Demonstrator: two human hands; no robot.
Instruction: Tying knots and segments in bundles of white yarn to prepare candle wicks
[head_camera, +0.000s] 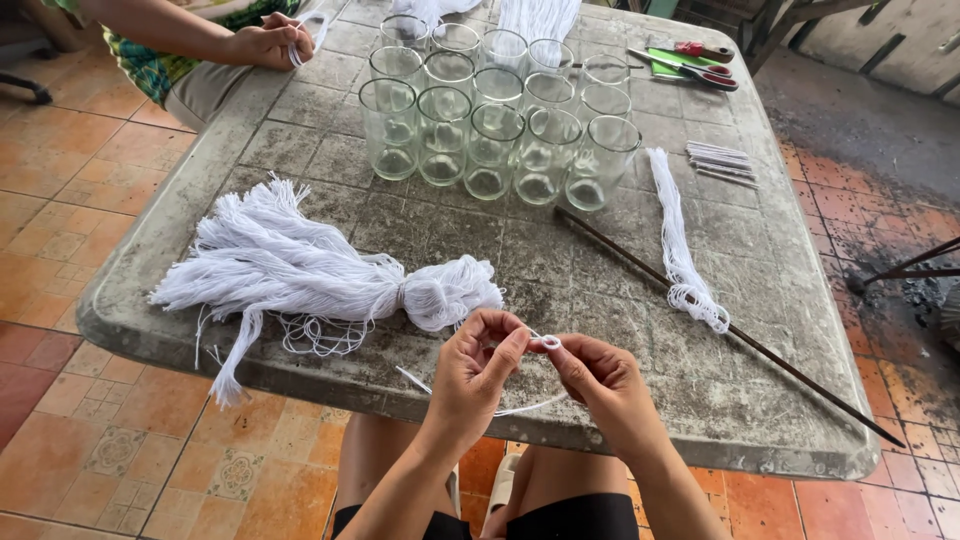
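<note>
Left hand (478, 362), lower centre of the frame: wrist raised, fingers curled inward, thumb and forefinger pinching a thin white string (520, 408) whose slack loops below the table (770, 400) edge

Right hand (600, 385), just beside it: palm turned left, fingertips pressed together on a small white loop or knot (549, 342) of the same string, the two hands nearly touching

Risk, judged: the fine string could slip from either pinch, since it is held only at the fingertips; the hanging slack could snag on the table edge or the loose threads nearby

Large bundle of white string (300, 275), left of centre: tied at a waist, frayed ends fanned toward the left edge, its knotted end just beside the left hand

Thin dark rod (730, 330), right half: lying diagonally, a smaller white skein (680, 250) draped across it

Clear drinking glasses (490, 110), upper centre: packed in touching rows, upright, and could be toppled by a stray sleeve or a tug on a string

Short pale sticks (720, 162), upper right, in a small pile; red-handled scissors (690, 62) beyond them on a green sheet

Another person's hand (270, 42), upper left, closed on a white strand
</note>
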